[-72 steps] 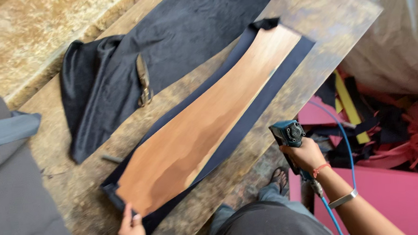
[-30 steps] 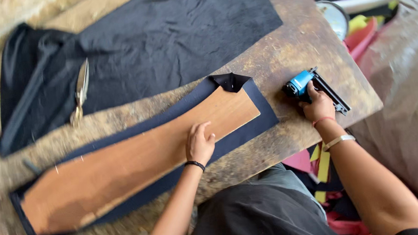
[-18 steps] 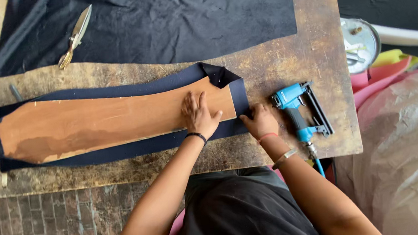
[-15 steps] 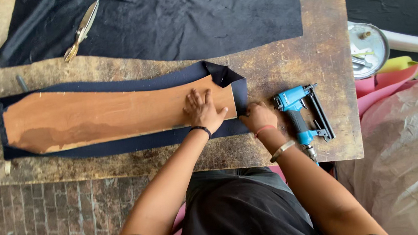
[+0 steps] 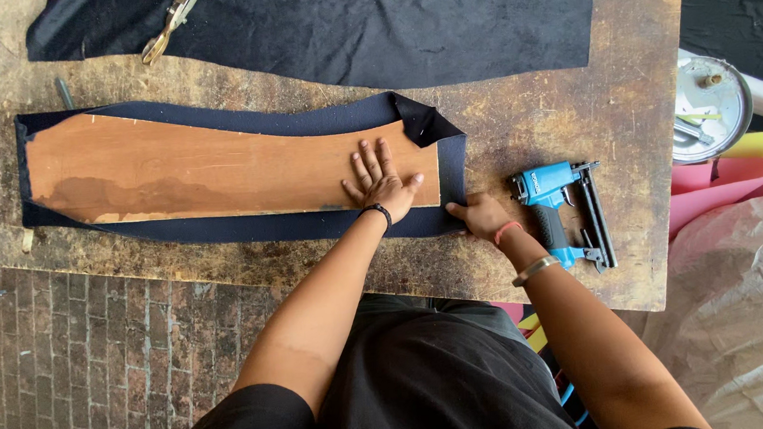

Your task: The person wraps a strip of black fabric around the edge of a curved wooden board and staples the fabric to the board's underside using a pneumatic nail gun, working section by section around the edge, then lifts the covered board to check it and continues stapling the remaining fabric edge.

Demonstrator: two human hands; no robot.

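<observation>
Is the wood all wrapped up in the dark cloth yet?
Not yet. The wooden board already lies on its dark cloth piece, one corner folded over. The left hand presses the board flat; the right hand grips the cloth edge. The cloth borders lie flat, unfolded, and the blue staple gun sits unused on the table.

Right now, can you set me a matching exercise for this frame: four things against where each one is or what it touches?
Things:
1. left hand
2. right hand
3. blue staple gun
4. scissors

Places:
A. on the dark cloth at the table's far edge
B. flat on the wooden board
C. at the navy fabric's edge
D. lying right of both hands

Pairs: 1-B, 2-C, 3-D, 4-A
</observation>
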